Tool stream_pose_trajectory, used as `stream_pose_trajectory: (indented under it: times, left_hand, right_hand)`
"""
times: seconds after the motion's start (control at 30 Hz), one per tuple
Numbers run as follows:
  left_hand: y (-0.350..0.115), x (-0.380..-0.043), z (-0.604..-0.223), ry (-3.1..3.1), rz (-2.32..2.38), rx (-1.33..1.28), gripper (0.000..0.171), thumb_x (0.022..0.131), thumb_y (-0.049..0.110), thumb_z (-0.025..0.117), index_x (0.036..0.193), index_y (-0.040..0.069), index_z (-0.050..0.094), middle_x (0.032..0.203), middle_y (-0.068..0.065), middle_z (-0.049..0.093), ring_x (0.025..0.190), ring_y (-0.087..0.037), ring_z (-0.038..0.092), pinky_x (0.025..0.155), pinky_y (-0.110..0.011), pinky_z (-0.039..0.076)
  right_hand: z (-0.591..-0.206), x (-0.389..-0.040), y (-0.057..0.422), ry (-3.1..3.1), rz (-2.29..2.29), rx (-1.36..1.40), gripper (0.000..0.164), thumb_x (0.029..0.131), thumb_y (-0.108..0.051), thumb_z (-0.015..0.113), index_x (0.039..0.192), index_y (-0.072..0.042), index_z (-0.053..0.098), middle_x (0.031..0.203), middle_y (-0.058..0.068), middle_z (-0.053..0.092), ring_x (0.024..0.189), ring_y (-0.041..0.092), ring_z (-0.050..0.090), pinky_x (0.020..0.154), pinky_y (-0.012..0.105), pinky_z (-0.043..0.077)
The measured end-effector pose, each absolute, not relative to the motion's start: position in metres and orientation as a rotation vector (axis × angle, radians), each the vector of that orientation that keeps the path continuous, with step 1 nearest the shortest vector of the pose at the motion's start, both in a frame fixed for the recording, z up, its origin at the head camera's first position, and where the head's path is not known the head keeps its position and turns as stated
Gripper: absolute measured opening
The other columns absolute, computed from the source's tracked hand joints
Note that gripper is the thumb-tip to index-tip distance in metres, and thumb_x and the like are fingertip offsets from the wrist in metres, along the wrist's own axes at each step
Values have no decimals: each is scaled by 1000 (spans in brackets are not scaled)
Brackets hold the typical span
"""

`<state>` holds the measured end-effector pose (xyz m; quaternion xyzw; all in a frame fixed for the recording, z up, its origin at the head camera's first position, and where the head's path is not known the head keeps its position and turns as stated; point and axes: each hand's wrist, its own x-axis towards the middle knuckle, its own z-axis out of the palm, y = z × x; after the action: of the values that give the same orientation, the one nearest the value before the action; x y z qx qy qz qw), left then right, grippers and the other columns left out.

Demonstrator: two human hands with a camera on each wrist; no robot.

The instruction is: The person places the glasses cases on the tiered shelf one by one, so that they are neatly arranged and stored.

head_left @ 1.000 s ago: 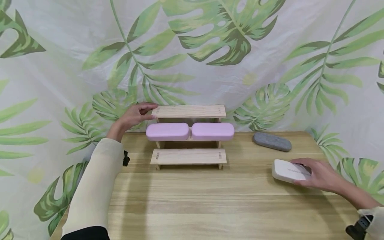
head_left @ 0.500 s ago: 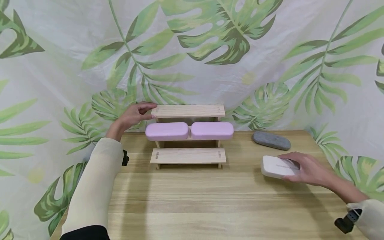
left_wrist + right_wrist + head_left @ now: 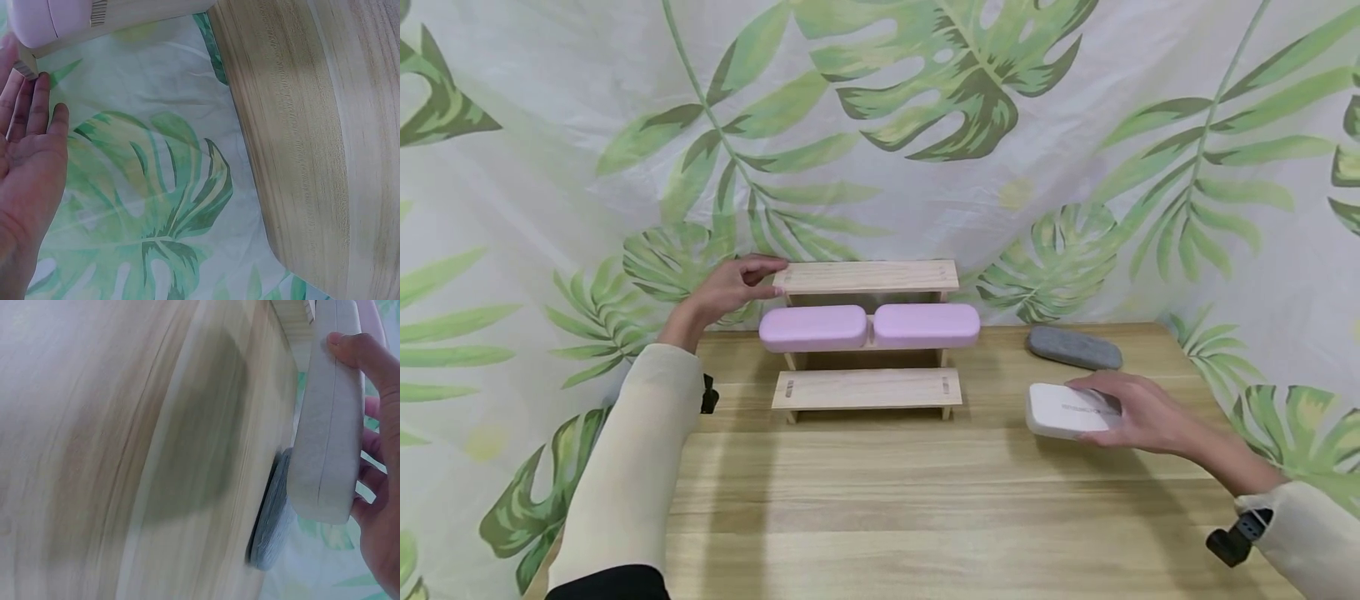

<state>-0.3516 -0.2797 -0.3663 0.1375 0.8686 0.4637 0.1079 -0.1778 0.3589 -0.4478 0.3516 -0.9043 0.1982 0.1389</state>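
My left hand (image 3: 730,287) pinches the left end of the top step of a three-step wooden display stand (image 3: 865,276). In the left wrist view, the fingers (image 3: 39,109) meet the step's end. Two pink glasses cases, the left one (image 3: 812,328) and the right one (image 3: 927,325), lie side by side on the middle step. My right hand (image 3: 1138,412) grips a white glasses case (image 3: 1062,408) with faint lettering, thumb on the near side and fingers on the far side. The right wrist view shows this case (image 3: 328,425) raised over the table, its seam visible.
A grey glasses case (image 3: 1075,347) lies on the wooden table (image 3: 880,500) at the back right, behind the white case. The stand's bare bottom step (image 3: 867,389) faces me. A leaf-patterned cloth (image 3: 925,200) hangs right behind the table.
My right hand has carried the white case leftward and slightly back, toward the stand. My left hand has kept its hold on the top step. The view has shifted slightly.
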Motion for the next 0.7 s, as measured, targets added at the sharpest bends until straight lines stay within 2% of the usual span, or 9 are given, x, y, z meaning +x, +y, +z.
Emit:
stream_pose_trajectory:
  times: [0.2, 0.53, 0.7]
  left_hand:
    - [-287, -360, -377, 2599, 1331, 437, 56, 101, 20, 76, 153, 13, 58, 161, -11, 44, 154, -32, 39, 123, -51, 39]
    - [-288, -362, -380, 2621, 1328, 469, 54, 101, 22, 77, 152, 15, 60, 159, -9, 47, 152, -30, 42, 122, -50, 41]
    - [-288, -360, -380, 2610, 1347, 461, 55, 101, 21, 77, 152, 14, 60, 159, -10, 46, 152, -31, 42, 122, -51, 42]
  right_hand:
    - [-446, -183, 349, -2571, 597, 1077, 69, 61, -31, 102, 123, -13, 77, 111, -1, 77, 90, 6, 64, 67, 23, 50]
    - [-443, -191, 329, -2533, 646, 1140, 67, 64, -31, 101, 123, -11, 76, 113, -1, 77, 94, 8, 66, 76, 13, 45]
    - [-441, -195, 316, -2542, 640, 1151, 67, 64, -31, 101, 124, -10, 77, 113, 0, 77, 96, 10, 67, 74, 20, 51]
